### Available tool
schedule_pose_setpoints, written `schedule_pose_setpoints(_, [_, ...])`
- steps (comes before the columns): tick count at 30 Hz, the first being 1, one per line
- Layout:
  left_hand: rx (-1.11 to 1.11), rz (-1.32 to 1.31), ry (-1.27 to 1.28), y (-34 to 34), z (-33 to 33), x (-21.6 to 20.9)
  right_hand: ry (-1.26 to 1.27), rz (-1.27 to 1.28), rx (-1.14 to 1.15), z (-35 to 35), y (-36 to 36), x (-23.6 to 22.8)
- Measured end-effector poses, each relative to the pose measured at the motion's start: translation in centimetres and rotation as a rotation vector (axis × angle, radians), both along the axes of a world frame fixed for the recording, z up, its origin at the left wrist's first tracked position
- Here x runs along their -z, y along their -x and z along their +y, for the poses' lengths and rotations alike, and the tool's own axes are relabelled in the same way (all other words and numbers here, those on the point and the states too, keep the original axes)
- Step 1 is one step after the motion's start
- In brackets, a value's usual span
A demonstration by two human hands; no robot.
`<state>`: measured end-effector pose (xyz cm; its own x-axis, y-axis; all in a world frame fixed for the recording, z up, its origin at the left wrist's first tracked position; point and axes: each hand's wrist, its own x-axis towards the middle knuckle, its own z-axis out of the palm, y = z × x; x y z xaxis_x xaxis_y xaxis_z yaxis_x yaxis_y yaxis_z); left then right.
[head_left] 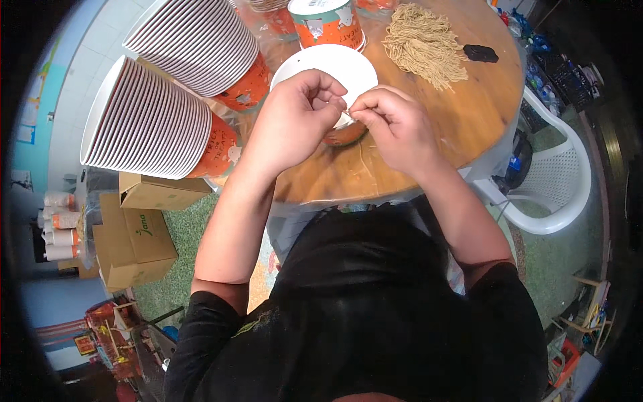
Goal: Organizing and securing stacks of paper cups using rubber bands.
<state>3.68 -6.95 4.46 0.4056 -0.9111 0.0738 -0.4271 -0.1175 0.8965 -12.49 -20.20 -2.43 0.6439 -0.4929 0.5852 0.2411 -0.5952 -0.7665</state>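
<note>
My left hand [295, 117] and my right hand [395, 127] meet over an orange paper cup [345, 134] that stands on the round wooden table [469, 114]. Both pinch at the cup's white rim [335, 63] where the fingertips touch; a thin pale string seems to be held between them, though it is too small to be sure. The cup's white inside faces up. A bundle of beige strings [425, 43] lies on the table beyond my right hand.
Two long stacks of nested orange cups [154, 124] [201, 47] lie on their sides at the left. More cups [328, 23] stand at the back. A small black object [480, 53] lies by the strings. A white plastic chair [556, 181] stands right, cardboard boxes [137, 228] lower left.
</note>
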Motion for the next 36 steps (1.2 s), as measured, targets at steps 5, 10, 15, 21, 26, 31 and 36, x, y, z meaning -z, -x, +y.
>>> schedule_pose_setpoints(5, [0.004,0.085,0.031,0.0,0.0,-0.1,0.207,0.052,0.063,-0.5,0.3,-1.1])
schedule_pose_setpoints(10, [0.03,0.069,0.041,-0.1,0.1,0.3,0.151,0.142,0.087,-0.2,0.6,-2.0])
schedule_pose_setpoints(15, [0.036,0.112,0.055,-0.1,0.3,0.1,0.174,0.136,0.086,-0.3,0.6,-2.1])
schedule_pose_setpoints(21, [0.038,0.198,0.053,-0.5,0.3,-0.2,0.232,0.11,0.083,-0.5,0.6,-2.3])
schedule_pose_setpoints(26, [0.034,0.201,0.014,-0.5,0.3,-0.5,0.216,0.1,0.107,-0.5,0.5,-2.3])
schedule_pose_setpoints(31, [0.031,0.23,0.019,-0.2,0.1,-0.6,0.23,0.085,0.116,-0.5,0.5,-2.1])
schedule_pose_setpoints(36, [0.014,0.208,0.021,-0.1,0.1,-0.5,0.251,0.055,0.106,-0.4,0.6,-2.2])
